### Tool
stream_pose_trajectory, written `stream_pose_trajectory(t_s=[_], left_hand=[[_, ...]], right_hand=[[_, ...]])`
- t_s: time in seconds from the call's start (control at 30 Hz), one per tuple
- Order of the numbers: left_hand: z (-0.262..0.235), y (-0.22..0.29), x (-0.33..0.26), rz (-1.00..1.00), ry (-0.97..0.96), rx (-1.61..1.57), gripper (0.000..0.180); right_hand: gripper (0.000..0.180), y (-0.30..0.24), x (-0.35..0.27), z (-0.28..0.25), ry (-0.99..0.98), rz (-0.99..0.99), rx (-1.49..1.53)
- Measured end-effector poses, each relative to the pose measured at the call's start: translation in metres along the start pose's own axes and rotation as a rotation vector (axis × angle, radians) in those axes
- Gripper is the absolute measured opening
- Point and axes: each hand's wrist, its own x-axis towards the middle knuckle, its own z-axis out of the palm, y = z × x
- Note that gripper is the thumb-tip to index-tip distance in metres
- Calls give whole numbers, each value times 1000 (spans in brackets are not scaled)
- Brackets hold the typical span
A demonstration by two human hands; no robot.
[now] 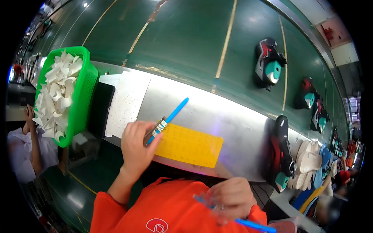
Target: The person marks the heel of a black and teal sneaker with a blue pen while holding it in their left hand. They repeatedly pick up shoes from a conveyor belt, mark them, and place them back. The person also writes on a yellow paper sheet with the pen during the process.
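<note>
— What lies around the person's hands on the steel shelf (233, 128)?

— A yellow sheet (189, 145) lies flat at its near edge, with a white printed sheet (126, 103) and a dark flat slab (100, 109) to the left of it. Further left stands a green basket (81, 97) heaped with white cut pieces (56, 97). On the right end a black-and-red shoe (281, 153) rests with pale soles (309, 161) just beside it. Beyond the shelf, more shoes (268, 64) ride the green belt (186, 39).

— And the left hand?

— The left hand (136, 145) is raised over the shelf's near edge, fingers closed on the blue-handled brush (166, 120). The handle points up and away to the right, and the banded end sits at the fingertips, above the yellow sheet's left corner.

— The right hand?

— The right hand (229, 198) is low, close against the orange shirt (167, 209), fingers curled round a second blue-handled tool (248, 224) that runs off to the lower right. It is blurred, so what kind of tool it is cannot be told.

— Anything between them?

— Only the shirt and the shelf's edge; the hands are well apart.
</note>
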Motion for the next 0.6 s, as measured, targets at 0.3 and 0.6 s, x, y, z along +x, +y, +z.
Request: stream_pose_trajectory(t_s=[0.3, 0.6], left_hand=[[4, 7, 10, -141, -413, 152, 19], [-1, 78, 1, -380, -549, -1110, 27]], right_hand=[[36, -60, 26, 11, 180, -347, 18], [12, -52, -53, 16, 765, 723, 462]])
